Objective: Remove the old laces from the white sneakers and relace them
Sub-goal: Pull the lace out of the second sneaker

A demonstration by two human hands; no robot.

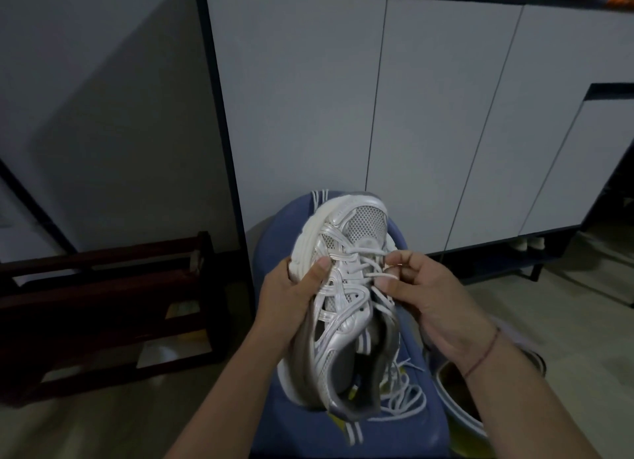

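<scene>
A white and silver sneaker [346, 307] is held up over a blue stool, toe pointing away from me, tilted onto its side. My left hand [291, 297] grips its sole side, thumb lying across the upper. My right hand [425, 297] pinches the white lace [363, 264] at the crossings near the middle eyelets. Loose lace ends [408, 400] trail down by the heel onto the stool. A second sneaker [456, 403] lies partly hidden under my right forearm.
The blue stool [404, 434] stands right in front of me on a pale floor. A dark wooden shoe rack [109, 307] is at the left. White cabinet doors [377, 115] in a dark frame fill the background.
</scene>
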